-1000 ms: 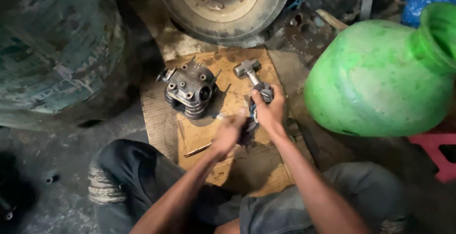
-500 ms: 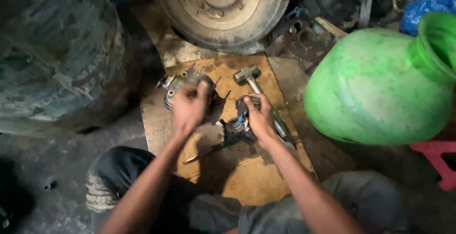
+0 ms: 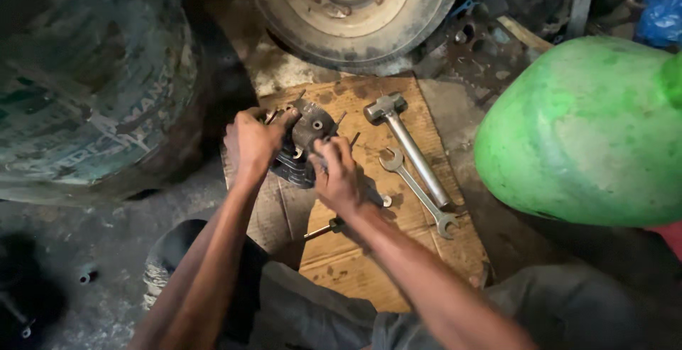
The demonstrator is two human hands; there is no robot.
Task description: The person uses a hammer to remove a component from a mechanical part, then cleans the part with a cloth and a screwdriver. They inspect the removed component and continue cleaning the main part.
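Crouching over a cardboard sheet (image 3: 369, 265) on a grimy workshop floor, gripped a dark finned cylinder (image 3: 307, 144) with both bare hands. Kept it low on the sheet's upper left part, close beside a worn tyre (image 3: 92, 87) and just below a wheel (image 3: 352, 9) propped on edge.

Closed the left hand (image 3: 250, 144) round the cylinder's left side, fingers curled tight over the fins with no gap showing. Set the right hand (image 3: 337, 176) against the near right edge, fingers bent down onto the top face and narrowly closed on the metal. Could not tell how far the right thumb reached underneath.

Judged best handled with both palms opposed across the body, weight carried close to the cardboard, and fingertips kept off the thin fin edges and the studs standing up from the casting. Judged wise, too, to turn it slowly, given what looked like oily metal and a likely heavy piece.

Left a hammer (image 3: 408, 147) and a double-ended spanner (image 3: 419, 192) lying side by side to the right, apart from both hands. Left a thin rod (image 3: 323, 230) under the right wrist. Shared the frame's right side with a large green container (image 3: 590, 130).
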